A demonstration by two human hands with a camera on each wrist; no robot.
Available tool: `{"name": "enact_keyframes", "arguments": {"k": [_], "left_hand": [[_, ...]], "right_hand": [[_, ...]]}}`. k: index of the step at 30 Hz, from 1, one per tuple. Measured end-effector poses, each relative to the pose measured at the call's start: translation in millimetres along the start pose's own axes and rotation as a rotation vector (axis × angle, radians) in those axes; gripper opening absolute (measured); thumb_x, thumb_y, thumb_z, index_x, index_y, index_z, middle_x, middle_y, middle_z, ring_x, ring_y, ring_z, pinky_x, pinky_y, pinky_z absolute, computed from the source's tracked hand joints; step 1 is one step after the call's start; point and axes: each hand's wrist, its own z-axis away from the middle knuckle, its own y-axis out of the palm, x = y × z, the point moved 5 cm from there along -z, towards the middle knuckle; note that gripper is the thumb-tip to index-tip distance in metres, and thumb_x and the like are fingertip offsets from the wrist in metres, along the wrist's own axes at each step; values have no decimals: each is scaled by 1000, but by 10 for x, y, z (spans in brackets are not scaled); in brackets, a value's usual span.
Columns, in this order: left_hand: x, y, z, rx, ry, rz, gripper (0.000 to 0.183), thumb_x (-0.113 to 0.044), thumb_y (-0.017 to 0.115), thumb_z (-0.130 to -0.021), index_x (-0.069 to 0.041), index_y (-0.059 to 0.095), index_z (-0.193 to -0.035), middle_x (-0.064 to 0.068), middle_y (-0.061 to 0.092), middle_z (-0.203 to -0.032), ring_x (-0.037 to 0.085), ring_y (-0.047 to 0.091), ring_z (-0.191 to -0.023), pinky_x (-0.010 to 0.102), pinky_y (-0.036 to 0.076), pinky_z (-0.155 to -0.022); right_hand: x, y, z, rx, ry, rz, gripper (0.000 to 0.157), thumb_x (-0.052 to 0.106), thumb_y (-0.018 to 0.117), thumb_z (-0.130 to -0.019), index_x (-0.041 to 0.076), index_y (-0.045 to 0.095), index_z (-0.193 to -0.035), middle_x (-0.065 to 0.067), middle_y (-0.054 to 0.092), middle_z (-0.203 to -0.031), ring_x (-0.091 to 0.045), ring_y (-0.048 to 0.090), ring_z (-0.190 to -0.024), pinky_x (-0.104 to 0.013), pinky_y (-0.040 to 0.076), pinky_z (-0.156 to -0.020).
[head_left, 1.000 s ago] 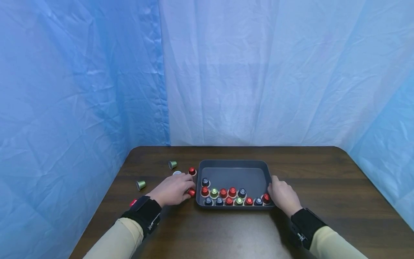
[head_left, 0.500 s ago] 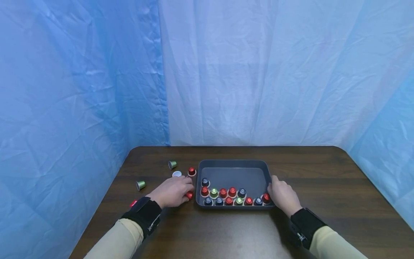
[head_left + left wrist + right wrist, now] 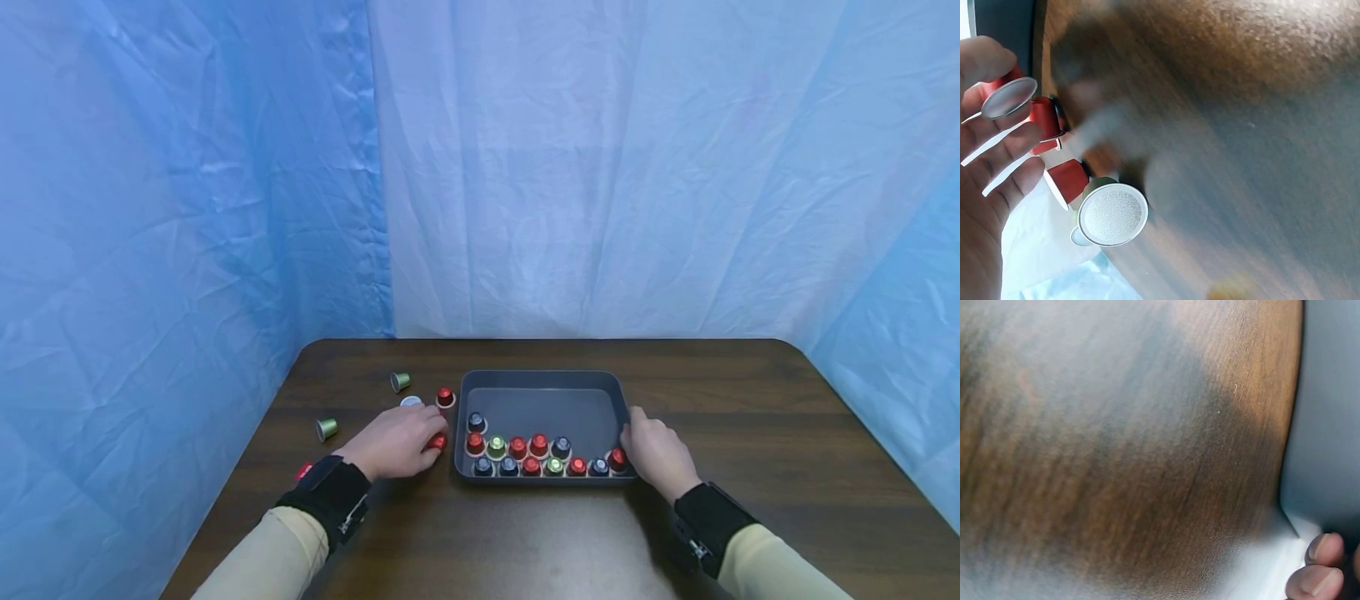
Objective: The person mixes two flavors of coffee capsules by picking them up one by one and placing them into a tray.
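A grey tray (image 3: 540,377) sits mid-table with several red, blue and green capsules (image 3: 538,446) standing along its near side. Just left of the tray, my left hand (image 3: 420,431) pinches a red capsule (image 3: 438,442). In the left wrist view, that hand's fingers (image 3: 988,62) hold the red capsule (image 3: 1009,97) foil side out, and more capsules (image 3: 1112,214) lie beyond it. My right hand (image 3: 651,446) grips the tray's right rim. Its fingertips (image 3: 1321,551) curl against the grey tray wall (image 3: 1335,425) in the right wrist view.
Loose on the brown table (image 3: 525,533), left of the tray, are two green capsules (image 3: 400,382) (image 3: 326,428), a red capsule (image 3: 446,397) and a white one (image 3: 410,402). Something small and red (image 3: 303,471) pokes out by my left wrist. Blue sheeting (image 3: 187,208) encloses the table.
My left hand has drawn slightly left and back from the tray, still pinching the red capsule. The right hand and the tray have stayed put.
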Motion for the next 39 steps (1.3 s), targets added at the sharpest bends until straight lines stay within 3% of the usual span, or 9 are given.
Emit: {"name": "enact_keyframes", "arguments": {"k": [10,19,31,39], "left_hand": [[-9,-102,5,-95,17,-8,39,-32,75,-93,-17,70,-128,-3,69,-115,14,60,-99,38,54,-96],[-26,-177,-21,-145,-10,37,36,-32,80,-89,-18,68,-120,-5,69,-107,12,57,-95,37,55,-94],[-66,-222,-24,-247,69,28,35,-31,82,-88,-20,69,-118,-6,63,-114,13,51,-104,34,52,-96],[-153,-236,-94,-250,62,110,32,-27,82,-89,-18,69,-117,-9,58,-104,8,54,-96,30,55,-92]], "right_hand": [[-1,0,9,3,-3,-3,33,11,58,-102,-12,52,-124,-12,60,-79,-18,57,-62,-31,48,-52],[2,-1,9,10,-10,-4,33,11,58,-102,-12,51,-124,-11,60,-79,-18,58,-62,-32,49,-53],[9,-11,12,20,0,-10,33,12,58,-102,-12,52,-124,-12,61,-81,-18,58,-64,-32,50,-54],[1,-7,16,11,-9,-8,32,11,57,-102,-12,52,-123,-11,60,-79,-18,57,-62,-32,48,-52]]}}
